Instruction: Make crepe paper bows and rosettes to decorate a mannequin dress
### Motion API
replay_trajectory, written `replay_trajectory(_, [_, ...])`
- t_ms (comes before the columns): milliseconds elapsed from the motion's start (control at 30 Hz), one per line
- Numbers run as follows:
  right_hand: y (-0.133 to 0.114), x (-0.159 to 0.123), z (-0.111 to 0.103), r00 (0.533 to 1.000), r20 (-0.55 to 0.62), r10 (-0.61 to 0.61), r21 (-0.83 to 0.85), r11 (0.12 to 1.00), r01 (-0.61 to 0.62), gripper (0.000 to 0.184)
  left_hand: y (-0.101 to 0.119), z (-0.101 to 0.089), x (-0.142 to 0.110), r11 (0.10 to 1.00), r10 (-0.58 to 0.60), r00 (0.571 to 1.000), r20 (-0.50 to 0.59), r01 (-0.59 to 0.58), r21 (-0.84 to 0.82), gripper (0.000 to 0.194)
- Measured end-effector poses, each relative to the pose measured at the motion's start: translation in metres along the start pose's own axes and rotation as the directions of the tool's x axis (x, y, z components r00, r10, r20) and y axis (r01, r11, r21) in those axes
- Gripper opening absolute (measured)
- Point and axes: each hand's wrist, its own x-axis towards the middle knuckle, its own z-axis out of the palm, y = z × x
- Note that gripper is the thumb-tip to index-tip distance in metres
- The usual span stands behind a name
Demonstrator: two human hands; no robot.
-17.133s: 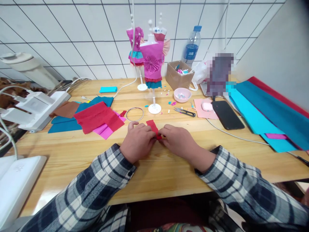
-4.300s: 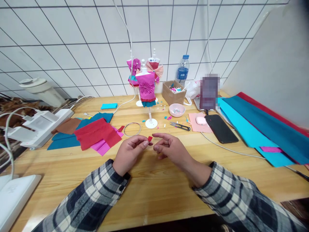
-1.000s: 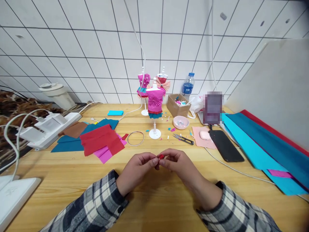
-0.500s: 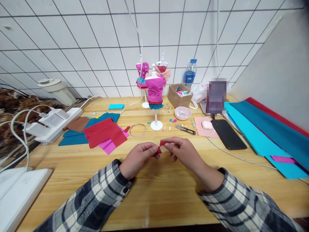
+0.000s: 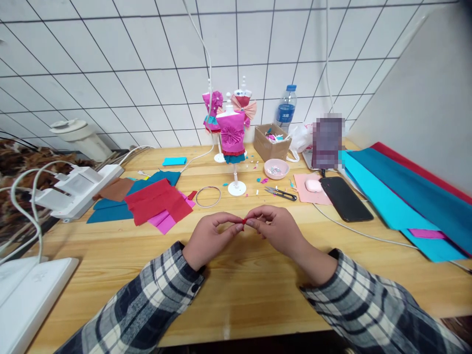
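Between my fingertips, above the middle of the wooden table, is a small red piece of crepe paper (image 5: 244, 222). My left hand (image 5: 217, 235) pinches it from the left, thumb and forefinger closed. From the right, my right hand (image 5: 275, 230) pinches the same piece. Most of the red piece is covered by my fingers, so its shape is hard to make out. Just beyond my hands stands a small white mannequin in a magenta top (image 5: 233, 135) with a pleated rosette, above a red and teal ruffle.
Left lie red paper sheets (image 5: 157, 201), a wire ring (image 5: 208, 196) and a power strip (image 5: 79, 191). Thread snips (image 5: 282, 193), a pink bowl (image 5: 276, 169), a cardboard box (image 5: 273, 142) and a black phone (image 5: 346, 199) are right. Two more dressed mannequins stand behind. A cable crosses the right side.
My hands have drawn level and my left fingers have shifted their pinch on the red piece, so less of it shows. The view has moved slightly.
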Motion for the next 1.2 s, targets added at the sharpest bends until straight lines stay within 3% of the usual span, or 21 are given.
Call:
replay_trajectory(100, [0.0,-0.002,0.004,1.0,-0.021,-0.001,-0.007,1.0,0.001,0.013,0.0,0.0,0.0,1.0,-0.02,0.998,-0.058,0.02,0.003,0.022])
replay_trajectory(267, [0.001,-0.003,0.007,0.997,0.023,0.076,0.073,0.994,-0.077,0.016,-0.004,0.005,0.0,0.963,-0.105,0.993,-0.05,0.089,-0.254,0.027])
replay_trajectory(367, [0.001,-0.003,0.007,0.995,0.015,0.099,0.11,0.989,-0.1,0.018,-0.005,0.009,0.0,0.934,-0.139,0.987,-0.077,0.105,-0.342,0.031])
replay_trajectory(500, [0.001,-0.002,0.007,0.992,0.017,0.121,0.131,0.984,-0.122,0.021,-0.004,0.01,0.0,0.895,-0.162,0.986,-0.035,0.132,-0.426,0.036])
replay_trajectory(667, [-0.001,-0.003,0.007,0.996,0.005,0.086,0.044,0.995,-0.086,0.014,-0.005,0.008,0.0,0.899,-0.177,0.984,-0.012,0.157,-0.408,0.036])
replay_trajectory(833, [-0.002,-0.003,0.006,0.994,0.011,0.104,0.1,0.989,-0.105,0.02,-0.004,0.008,0.001,0.899,-0.197,0.98,-0.028,0.169,-0.405,0.037])
replay_trajectory(1000, [0.001,-0.002,0.006,0.993,0.058,0.098,0.06,0.993,-0.102,0.013,-0.003,0.007,0.0,0.918,-0.184,0.983,-0.007,0.169,-0.36,0.033])
replay_trajectory(1200, [0.003,-0.004,0.007,0.997,0.052,-0.065,-0.176,0.982,0.073,0.006,0.001,0.004,-0.001,0.932,-0.133,0.989,0.058,0.144,-0.332,0.029])
